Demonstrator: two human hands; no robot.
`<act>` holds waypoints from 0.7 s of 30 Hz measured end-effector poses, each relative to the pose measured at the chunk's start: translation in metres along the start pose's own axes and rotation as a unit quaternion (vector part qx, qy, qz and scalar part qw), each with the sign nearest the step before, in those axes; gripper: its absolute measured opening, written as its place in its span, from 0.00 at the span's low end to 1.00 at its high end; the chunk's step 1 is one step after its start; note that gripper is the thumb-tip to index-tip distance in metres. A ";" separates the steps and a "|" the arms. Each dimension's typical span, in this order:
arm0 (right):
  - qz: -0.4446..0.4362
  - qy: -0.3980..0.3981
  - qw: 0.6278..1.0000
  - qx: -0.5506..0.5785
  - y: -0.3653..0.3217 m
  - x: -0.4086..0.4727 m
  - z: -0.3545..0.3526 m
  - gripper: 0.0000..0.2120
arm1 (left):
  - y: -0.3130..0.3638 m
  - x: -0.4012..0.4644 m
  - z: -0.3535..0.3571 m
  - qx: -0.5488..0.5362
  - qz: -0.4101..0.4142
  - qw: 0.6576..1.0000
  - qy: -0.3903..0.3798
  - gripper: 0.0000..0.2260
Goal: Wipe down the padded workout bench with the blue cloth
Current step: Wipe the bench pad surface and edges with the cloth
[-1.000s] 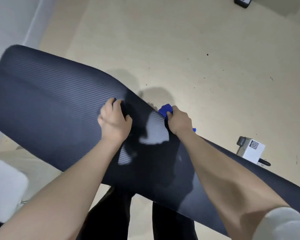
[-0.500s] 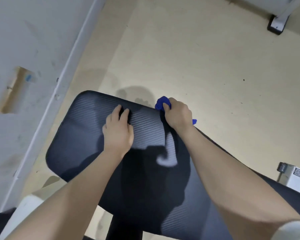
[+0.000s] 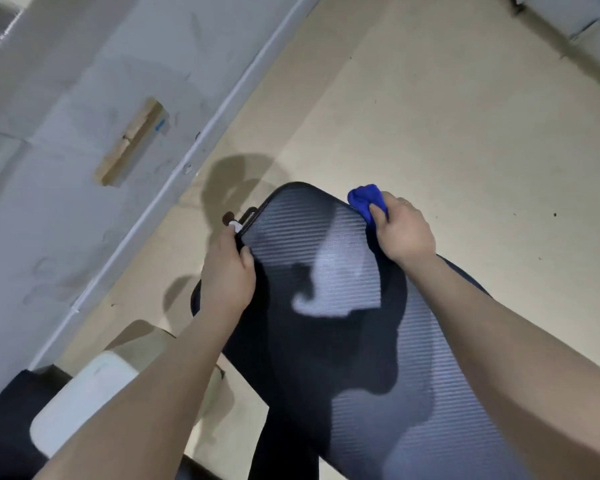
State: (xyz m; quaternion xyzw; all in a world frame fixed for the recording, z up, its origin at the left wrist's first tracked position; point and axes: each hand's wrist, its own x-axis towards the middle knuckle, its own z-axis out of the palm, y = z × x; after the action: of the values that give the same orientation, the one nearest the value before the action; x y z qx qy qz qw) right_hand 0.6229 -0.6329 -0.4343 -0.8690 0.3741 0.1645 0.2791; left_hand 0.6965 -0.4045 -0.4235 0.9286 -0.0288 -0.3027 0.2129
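Note:
The padded workout bench (image 3: 329, 271) is dark with a ribbed surface and runs from the centre toward the lower right. Its rounded end points up toward the wall. My right hand (image 3: 404, 233) is closed on the bunched blue cloth (image 3: 367, 198) and presses it against the bench's right edge near the end. My left hand (image 3: 227, 271) grips the bench's left edge, fingers curled under the pad beside a small black bracket (image 3: 249, 213). Shadows of my hands fall across the pad.
A grey-white wall (image 3: 66, 150) with a skirting strip runs diagonally along the left. On the wall is a tan patch with tape (image 3: 132, 143). Beige floor (image 3: 465, 133) lies beyond the bench. A white padded object (image 3: 80, 400) sits at the lower left.
The view has swung along the bench to its end. My left hand moved from the top of the pad to its left edge. My right hand slid the cloth along the right edge.

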 end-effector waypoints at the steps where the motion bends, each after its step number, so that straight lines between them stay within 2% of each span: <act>1: 0.006 -0.003 1.000 -0.027 -0.001 0.000 -0.001 0.14 | -0.001 -0.001 -0.003 -0.029 -0.004 0.999 -0.014 0.19; 5: -0.033 0.010 0.998 -0.059 -0.049 0.017 0.018 0.14 | -0.003 -0.002 -0.022 -0.149 -0.061 0.986 -0.039 0.21; 7: -0.055 0.035 0.996 -0.067 -0.074 0.027 0.029 0.14 | -0.013 0.000 -0.029 -0.166 -0.054 0.984 -0.034 0.19; 10: -0.159 0.060 0.977 -0.129 -0.115 0.029 0.047 0.14 | -0.038 -0.002 -0.026 -0.188 -0.070 0.980 0.003 0.17; 13: -0.323 -0.025 0.918 -0.230 -0.157 0.008 0.082 0.12 | -0.061 -0.012 -0.020 -0.231 -0.129 0.964 0.027 0.19; 16: -0.331 -0.079 0.895 -0.288 -0.173 -0.010 0.097 0.12 | -0.081 -0.023 -0.019 -0.285 -0.174 0.942 0.042 0.21; 19: -0.346 -0.109 0.878 -0.311 -0.173 -0.025 0.101 0.13 | -0.093 -0.030 -0.023 -0.302 -0.174 0.936 0.055 0.18; 21: -0.409 -0.083 0.865 -0.277 -0.176 -0.048 0.113 0.11 | -0.096 -0.033 -0.025 -0.315 -0.177 0.930 0.066 0.16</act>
State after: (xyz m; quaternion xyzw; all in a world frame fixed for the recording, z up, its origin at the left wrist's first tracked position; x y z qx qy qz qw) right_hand 0.7130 -0.4379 -0.4362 -0.9687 -0.1003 0.2042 0.0990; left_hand 0.6766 -0.3014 -0.4265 0.8217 0.2465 -0.2671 0.4389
